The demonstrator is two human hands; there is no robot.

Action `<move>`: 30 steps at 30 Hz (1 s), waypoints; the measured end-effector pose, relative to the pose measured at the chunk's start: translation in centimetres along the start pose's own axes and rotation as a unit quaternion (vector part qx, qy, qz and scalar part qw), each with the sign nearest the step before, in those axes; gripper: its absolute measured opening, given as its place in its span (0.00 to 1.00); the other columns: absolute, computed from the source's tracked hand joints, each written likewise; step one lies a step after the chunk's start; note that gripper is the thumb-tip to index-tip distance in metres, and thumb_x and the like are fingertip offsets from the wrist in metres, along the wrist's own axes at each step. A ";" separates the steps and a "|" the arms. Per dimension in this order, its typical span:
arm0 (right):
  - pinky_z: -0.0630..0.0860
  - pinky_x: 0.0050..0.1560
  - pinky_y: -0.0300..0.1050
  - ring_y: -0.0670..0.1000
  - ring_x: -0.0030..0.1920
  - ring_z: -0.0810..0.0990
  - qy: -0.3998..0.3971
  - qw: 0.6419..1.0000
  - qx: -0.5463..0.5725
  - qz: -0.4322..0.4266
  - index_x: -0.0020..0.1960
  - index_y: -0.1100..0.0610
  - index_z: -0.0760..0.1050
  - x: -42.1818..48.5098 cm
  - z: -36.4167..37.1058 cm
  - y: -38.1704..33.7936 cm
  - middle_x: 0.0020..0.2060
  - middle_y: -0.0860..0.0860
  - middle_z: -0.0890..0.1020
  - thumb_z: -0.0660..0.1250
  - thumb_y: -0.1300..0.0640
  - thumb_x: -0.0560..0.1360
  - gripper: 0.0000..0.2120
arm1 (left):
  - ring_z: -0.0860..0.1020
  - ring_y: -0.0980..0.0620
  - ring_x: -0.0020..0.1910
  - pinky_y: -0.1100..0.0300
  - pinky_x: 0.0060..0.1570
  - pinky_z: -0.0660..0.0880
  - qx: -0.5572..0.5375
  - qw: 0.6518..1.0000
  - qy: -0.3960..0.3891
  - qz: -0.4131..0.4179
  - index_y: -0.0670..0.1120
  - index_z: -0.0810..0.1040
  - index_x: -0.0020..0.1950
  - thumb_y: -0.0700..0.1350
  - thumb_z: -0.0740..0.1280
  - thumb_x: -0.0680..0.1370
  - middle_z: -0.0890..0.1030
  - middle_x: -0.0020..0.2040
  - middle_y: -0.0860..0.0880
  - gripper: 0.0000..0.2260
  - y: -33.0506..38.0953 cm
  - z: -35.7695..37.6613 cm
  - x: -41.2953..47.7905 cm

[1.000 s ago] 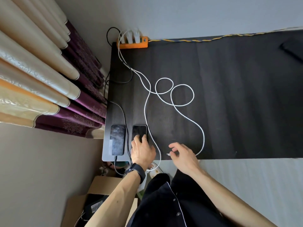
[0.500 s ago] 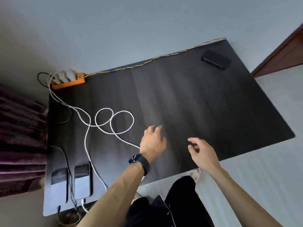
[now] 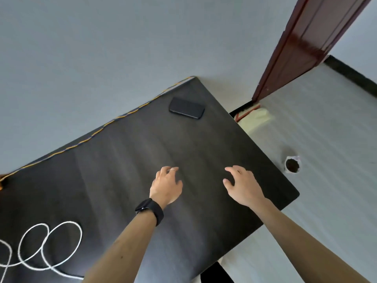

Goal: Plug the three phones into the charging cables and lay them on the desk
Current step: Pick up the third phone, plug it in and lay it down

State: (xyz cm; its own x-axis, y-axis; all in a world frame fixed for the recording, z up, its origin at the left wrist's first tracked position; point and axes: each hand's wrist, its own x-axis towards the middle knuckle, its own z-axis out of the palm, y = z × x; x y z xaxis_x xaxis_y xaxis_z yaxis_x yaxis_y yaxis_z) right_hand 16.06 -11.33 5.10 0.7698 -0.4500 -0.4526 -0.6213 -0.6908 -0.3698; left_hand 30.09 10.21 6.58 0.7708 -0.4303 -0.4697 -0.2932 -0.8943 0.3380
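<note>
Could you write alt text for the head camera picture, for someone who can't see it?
Two empty hands, left hand and right hand, hover over a dark desk, toward a black phone lying unplugged at its far corner. A looped white cable lies near left.

Both hands hang over the dark bench, empty, fingers loosely curled. The left hand wears a watch and a ring. A phone lies face down near the far corner, well apart from them. A white cable loops at the near left.
</note>
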 end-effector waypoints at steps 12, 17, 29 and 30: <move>0.55 0.72 0.77 0.66 0.79 0.33 -0.137 0.981 -0.127 0.053 0.79 0.39 0.34 7.3 1.6 4.8 0.80 0.50 0.33 0.64 0.33 0.75 0.47 | 0.55 0.40 0.78 0.46 0.75 0.58 0.166 0.980 0.057 0.098 0.49 0.57 0.80 0.48 0.63 0.79 0.54 0.80 0.42 0.30 6.4 -3.4 18.6; 0.57 0.73 0.75 0.66 0.79 0.34 -0.138 0.978 -0.146 0.056 0.79 0.40 0.33 7.6 1.7 4.5 0.80 0.51 0.32 0.64 0.33 0.75 0.48 | 0.48 0.45 0.81 0.42 0.76 0.55 0.223 0.964 0.041 0.136 0.50 0.50 0.82 0.49 0.60 0.81 0.46 0.82 0.47 0.32 7.9 -3.5 25.3; 0.55 0.73 0.75 0.66 0.78 0.32 -0.134 0.981 -0.131 0.048 0.79 0.39 0.34 7.2 1.4 4.5 0.80 0.51 0.32 0.64 0.33 0.75 0.47 | 0.70 0.45 0.66 0.51 0.62 0.70 0.256 0.933 0.052 0.248 0.50 0.64 0.78 0.54 0.67 0.77 0.69 0.70 0.47 0.30 8.1 3.3 16.0; 0.55 0.73 0.76 0.67 0.78 0.32 -0.135 0.981 -0.129 0.050 0.79 0.39 0.34 7.2 1.4 4.5 0.80 0.52 0.32 0.64 0.33 0.75 0.47 | 0.68 0.46 0.69 0.51 0.65 0.68 0.260 0.932 0.052 0.247 0.51 0.63 0.78 0.55 0.69 0.75 0.67 0.72 0.47 0.33 8.2 3.5 15.9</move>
State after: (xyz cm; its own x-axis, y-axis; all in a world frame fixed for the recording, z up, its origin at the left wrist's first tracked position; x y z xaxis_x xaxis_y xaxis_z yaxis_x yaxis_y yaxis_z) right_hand 18.66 -16.87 -0.96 0.6185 -0.3802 -0.6877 -0.6066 -0.7873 -0.1102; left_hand 37.98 -4.39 -1.02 0.5121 -0.8150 -0.2712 -0.8404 -0.5406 0.0378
